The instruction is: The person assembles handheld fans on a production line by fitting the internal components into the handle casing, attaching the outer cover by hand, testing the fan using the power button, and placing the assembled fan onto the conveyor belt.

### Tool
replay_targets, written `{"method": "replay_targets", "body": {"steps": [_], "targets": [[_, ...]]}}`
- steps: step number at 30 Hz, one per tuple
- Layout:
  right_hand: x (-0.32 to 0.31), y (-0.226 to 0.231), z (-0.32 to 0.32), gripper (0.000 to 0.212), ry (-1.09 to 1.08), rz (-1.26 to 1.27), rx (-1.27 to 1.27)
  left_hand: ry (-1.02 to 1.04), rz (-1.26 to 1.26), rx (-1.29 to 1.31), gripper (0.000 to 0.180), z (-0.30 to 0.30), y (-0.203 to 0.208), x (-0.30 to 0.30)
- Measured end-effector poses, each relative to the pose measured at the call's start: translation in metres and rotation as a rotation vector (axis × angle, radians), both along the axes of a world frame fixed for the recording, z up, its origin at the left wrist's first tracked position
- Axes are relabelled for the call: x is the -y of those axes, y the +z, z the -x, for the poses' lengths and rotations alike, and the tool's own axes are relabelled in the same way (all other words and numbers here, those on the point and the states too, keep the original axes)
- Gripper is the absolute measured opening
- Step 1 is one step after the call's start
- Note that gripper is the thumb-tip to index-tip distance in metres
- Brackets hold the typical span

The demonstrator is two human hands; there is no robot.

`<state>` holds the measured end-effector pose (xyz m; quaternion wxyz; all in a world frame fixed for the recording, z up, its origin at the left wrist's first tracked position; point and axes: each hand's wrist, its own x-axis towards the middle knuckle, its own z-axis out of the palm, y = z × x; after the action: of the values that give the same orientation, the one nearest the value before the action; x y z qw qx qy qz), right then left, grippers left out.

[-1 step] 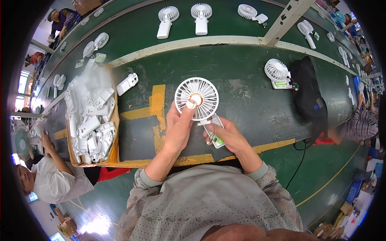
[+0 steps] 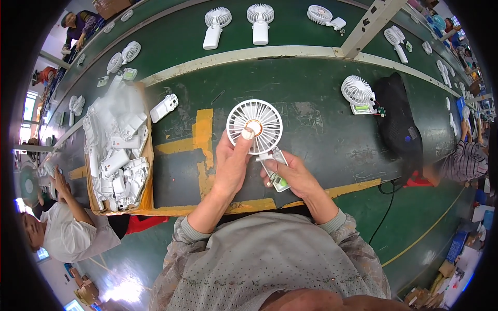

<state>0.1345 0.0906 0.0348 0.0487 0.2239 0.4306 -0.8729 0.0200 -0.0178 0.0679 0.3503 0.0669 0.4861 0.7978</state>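
Note:
A white handheld fan (image 2: 267,116) is held over the near edge of the dark workbench. My left hand (image 2: 232,163) grips its round grille, the thumb pressed near the centre hub. Lower down, my right hand (image 2: 294,173) is closed around the fan's opened handle, where a green part and some wiring show. To the left lies a loose white handle cover (image 2: 164,108). Another fan (image 2: 358,91) with its handle opened sits at the right, next to a black cloth-like bundle (image 2: 398,119).
An open carton (image 2: 147,181) filled with white plastic housings stands at the left. Beyond a pale rail (image 2: 290,51), several fans lie on a green belt (image 2: 171,39). A metal post (image 2: 371,28) rises at back right. A co-worker (image 2: 78,230) sits at the left.
The fan and both hands have shifted only very slightly. My grip on it looks the same, and the other things on the bench stay put.

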Motion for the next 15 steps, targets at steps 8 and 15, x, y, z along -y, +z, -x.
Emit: {"method": "replay_targets", "body": {"steps": [8,15], "targets": [[0.011,0.000,-0.001,0.024,-0.076,0.019,-0.046,0.023,0.008,0.049,0.044,-0.003,-0.018,-0.005],[0.010,0.002,0.004,0.025,-0.074,-0.251,-0.092,-0.031,0.048,0.078,0.047,-0.005,-0.017,-0.003]]}}
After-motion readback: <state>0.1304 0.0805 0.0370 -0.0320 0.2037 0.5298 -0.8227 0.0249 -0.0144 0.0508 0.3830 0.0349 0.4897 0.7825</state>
